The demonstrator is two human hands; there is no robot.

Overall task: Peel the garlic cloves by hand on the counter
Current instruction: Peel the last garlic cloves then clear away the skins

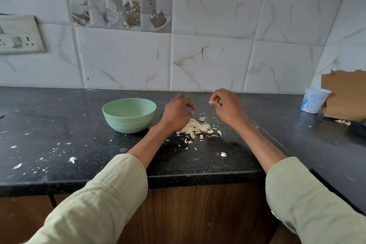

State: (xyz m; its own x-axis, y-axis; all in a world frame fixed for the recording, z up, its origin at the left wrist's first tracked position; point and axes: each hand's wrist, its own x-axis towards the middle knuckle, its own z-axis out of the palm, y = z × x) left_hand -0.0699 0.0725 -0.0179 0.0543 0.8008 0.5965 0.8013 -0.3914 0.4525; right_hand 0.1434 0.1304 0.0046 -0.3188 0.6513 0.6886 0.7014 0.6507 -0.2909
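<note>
Your black speckled counter spans the whole view, with a white marbled tile wall behind it. At the right edge a torn piece of brown cardboard leans there, partly cut off by the frame. The pale green bowl sits left of your hands; from this angle what shows of its inside looks bare, though its near wall hides part of the bottom. A white plastic cup stands tilted against the cardboard, its contents hidden.

Your left hand hovers above the heap of garlic skins, fingers loosely curled and holding nothing you can see. Your right hand is raised just beside it, fingers curled in with the tips pinched together; whether a clove sits between them is too small to tell. No whole garlic clove can be made out; only peelings lie on the counter, with small flakes scattered to the left.
</note>
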